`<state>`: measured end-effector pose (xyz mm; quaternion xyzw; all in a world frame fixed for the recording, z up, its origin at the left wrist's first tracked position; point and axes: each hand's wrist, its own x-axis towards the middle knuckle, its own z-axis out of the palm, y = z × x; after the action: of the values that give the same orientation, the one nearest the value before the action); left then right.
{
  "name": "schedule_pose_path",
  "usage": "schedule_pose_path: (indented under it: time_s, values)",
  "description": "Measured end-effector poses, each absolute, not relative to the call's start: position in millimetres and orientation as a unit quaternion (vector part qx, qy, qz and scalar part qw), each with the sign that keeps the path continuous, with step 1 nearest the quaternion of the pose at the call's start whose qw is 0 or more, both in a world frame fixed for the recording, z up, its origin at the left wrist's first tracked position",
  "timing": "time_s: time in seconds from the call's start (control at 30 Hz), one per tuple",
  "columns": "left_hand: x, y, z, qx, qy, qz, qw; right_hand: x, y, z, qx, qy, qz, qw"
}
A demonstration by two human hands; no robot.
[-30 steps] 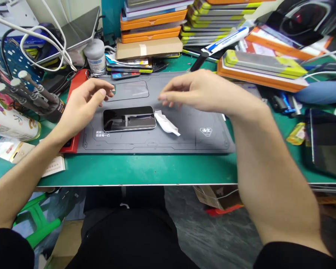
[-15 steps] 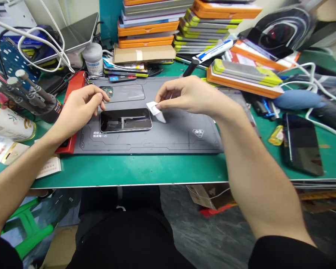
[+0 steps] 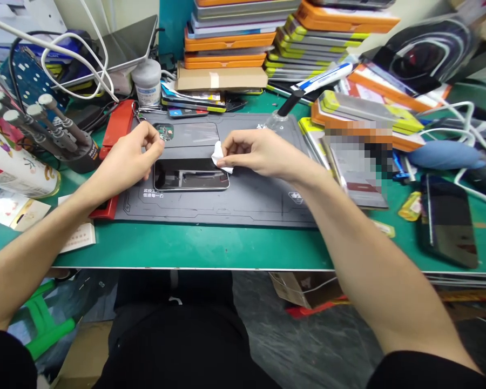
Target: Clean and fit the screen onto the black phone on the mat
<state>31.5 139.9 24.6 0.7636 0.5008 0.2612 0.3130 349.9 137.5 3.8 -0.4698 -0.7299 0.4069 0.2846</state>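
Note:
A black-screened phone (image 3: 191,175) with a pale frame lies face up on the grey work mat (image 3: 247,208). My right hand (image 3: 253,154) pinches a small folded white wipe (image 3: 217,155) between thumb and fingers, at the phone's upper right corner. At the phone's left end is my left hand (image 3: 140,148), its fingers loosely curled with a gap by the thumb. Its fingertips are close to the phone's edge; contact cannot be made out. Behind the phone lies a thin clear phone-shaped sheet (image 3: 200,132), with a dark camera-shaped patch at its left.
A glass bottle with a black top (image 3: 289,102) stands behind my right hand. Stacked orange and yellow boxes (image 3: 229,43) line the back. A screwdriver holder (image 3: 81,156) and red case (image 3: 119,127) stand left. Another dark phone (image 3: 449,221) lies right, near the table edge.
The view has shifted slightly. My right hand has brought the wipe left, to the phone's upper right corner. My left hand's fingers are more curled, close to the phone's left end.

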Motion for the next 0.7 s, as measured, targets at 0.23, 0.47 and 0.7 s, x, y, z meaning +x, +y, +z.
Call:
schedule_pose_path:
  time_s: [0.23, 0.47, 0.7]
  values:
    - [31.6, 139.6, 25.3, 0.78, 0.51, 0.225, 0.286, 357.5, 132.6, 11.4, -0.412, -0.76, 0.455, 0.213]
    - [32.8, 139.3, 26.1, 0.779, 0.517, 0.215, 0.281, 348.0, 133.8, 7.9, -0.463, -0.744, 0.396, 0.275]
    - [33.0, 140.1, 25.8, 0.781, 0.514, 0.213, 0.284, 349.0, 132.7, 11.1, -0.437, -0.784, 0.367, 0.243]
